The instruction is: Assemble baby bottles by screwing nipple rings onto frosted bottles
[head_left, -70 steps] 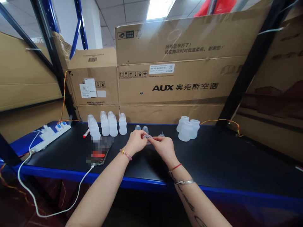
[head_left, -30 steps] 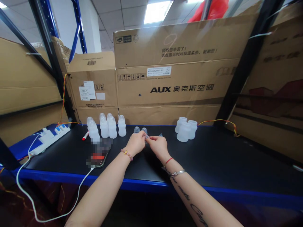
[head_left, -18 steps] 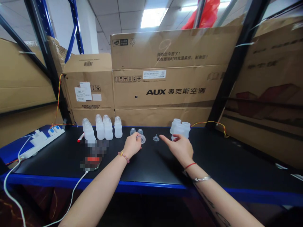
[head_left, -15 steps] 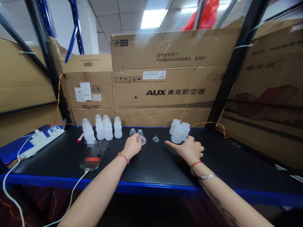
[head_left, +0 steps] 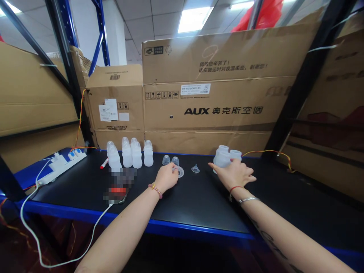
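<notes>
My left hand (head_left: pixel 166 177) rests on the black shelf top (head_left: pixel 199 201), its fingertips pinched on a clear round collar piece (head_left: pixel 180 173) that lies flat on the surface. My right hand (head_left: pixel 234 173) is stretched out to the right, thumb pointing left and fingers apart, against a cluster of open translucent bottles (head_left: pixel 223 155). I cannot tell whether it grips one. A loose clear nipple (head_left: pixel 195 168) lies between my hands. Two clear domed caps (head_left: pixel 170 160) stand just behind my left hand.
Several capped white bottles (head_left: pixel 131 153) stand at the back left, with a red marker (head_left: pixel 104 163) beside them. A phone (head_left: pixel 119 186) on a white cable lies near the front edge. A power strip (head_left: pixel 61 165) sits far left. Cardboard boxes (head_left: pixel 216 110) wall the back.
My hands, which were together on the small clear piece, have parted. The left set the piece on the surface and stays on it; the right swung right to the open bottles.
</notes>
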Demonstrator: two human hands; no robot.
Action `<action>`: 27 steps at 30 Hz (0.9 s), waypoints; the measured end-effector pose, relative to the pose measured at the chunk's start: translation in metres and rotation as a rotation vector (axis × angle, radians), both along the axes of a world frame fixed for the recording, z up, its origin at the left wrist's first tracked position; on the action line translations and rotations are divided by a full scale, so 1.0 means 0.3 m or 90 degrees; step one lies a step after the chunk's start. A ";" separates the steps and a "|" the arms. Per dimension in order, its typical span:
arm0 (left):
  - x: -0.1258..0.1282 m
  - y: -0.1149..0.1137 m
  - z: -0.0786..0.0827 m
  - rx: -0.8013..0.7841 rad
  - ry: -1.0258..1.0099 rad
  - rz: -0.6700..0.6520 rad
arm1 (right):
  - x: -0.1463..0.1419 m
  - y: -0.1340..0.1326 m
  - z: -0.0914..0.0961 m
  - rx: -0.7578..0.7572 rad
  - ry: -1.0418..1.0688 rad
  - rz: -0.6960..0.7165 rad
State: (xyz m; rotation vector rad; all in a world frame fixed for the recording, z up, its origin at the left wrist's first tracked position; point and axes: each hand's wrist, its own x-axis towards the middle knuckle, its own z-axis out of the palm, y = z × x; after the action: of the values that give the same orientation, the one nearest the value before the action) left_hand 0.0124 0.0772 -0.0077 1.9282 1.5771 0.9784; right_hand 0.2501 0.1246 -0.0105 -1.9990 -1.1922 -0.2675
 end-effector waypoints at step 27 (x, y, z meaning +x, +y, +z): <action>0.001 -0.005 0.003 0.017 0.005 0.010 | -0.036 0.116 0.054 -0.013 0.047 -0.042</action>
State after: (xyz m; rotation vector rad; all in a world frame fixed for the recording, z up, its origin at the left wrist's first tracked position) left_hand 0.0129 0.0758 -0.0068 1.9419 1.5938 1.0059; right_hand 0.2394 0.1593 0.0058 -2.0507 -1.0885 -0.2139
